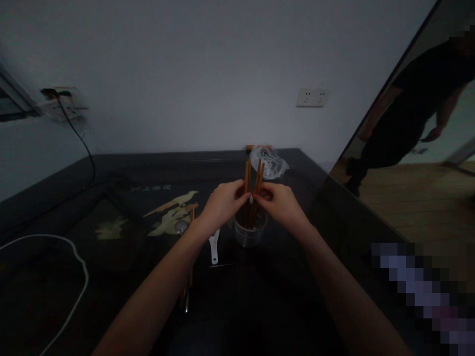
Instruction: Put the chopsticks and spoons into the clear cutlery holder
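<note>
— Where were the chopsticks (248, 173)?

— They stood upright in a clear cup (249, 236) near the middle of the dark worktop (129, 168). Their tops rose above both hands.

— And the hands?

— The left hand (222, 205) was on the left of the bundle and the right hand (282, 205) on its right. Each grip was closed, with the fingertips pinched on the sticks just above the cup's rim. The two sets of fingertips were almost touching.

— What lay close by?

— A white spoon (214, 247) lay flat just left of the cup, below the left wrist. A few more sticks (191, 277) lay partly under the left forearm. Behind the cup, near the far edge, sat a crumpled clear plastic bag (269, 162).

— Anything further off?

— A pale bird picture (174, 212) showed in the worktop's surface left of the hands, and a white cable (74, 257) curled across the left end. A wall socket (312, 97) sat on the wall behind. Another person (408, 113) in dark clothes stood well apart on the right, on a wooden floor (415, 198).
</note>
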### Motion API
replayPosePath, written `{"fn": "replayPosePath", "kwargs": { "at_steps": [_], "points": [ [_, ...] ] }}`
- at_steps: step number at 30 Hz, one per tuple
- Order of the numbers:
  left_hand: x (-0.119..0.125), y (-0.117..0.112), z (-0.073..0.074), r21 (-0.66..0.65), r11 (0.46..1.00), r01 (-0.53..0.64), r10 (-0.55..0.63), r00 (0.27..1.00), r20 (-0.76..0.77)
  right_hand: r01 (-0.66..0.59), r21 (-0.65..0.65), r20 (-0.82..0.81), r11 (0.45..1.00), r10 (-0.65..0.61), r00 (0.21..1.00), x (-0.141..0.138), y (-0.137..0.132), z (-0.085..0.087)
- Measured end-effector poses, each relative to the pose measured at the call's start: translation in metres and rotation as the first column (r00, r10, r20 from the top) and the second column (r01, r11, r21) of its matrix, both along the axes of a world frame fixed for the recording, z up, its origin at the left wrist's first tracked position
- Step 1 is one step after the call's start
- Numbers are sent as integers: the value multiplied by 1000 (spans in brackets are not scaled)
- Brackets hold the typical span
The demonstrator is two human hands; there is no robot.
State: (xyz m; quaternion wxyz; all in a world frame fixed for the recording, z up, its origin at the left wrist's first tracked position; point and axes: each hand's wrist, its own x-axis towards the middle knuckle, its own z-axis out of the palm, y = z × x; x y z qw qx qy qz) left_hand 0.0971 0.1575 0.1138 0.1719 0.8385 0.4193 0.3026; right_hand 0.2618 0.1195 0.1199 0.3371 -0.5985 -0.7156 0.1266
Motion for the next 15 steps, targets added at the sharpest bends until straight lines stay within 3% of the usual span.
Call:
{"fn": "replayPosePath", "kwargs": {
  "at_steps": [7,15],
  "points": [
    [-1,2,0,-11,1000,13,-13,999,-31,-34,-49,-91,998,30,995,3,5,-6],
    [-2,2,-3,-47,999,-13,11,999,-51,-30,-9,-46,1000,30,999,3,11,-16]
  ]
}}
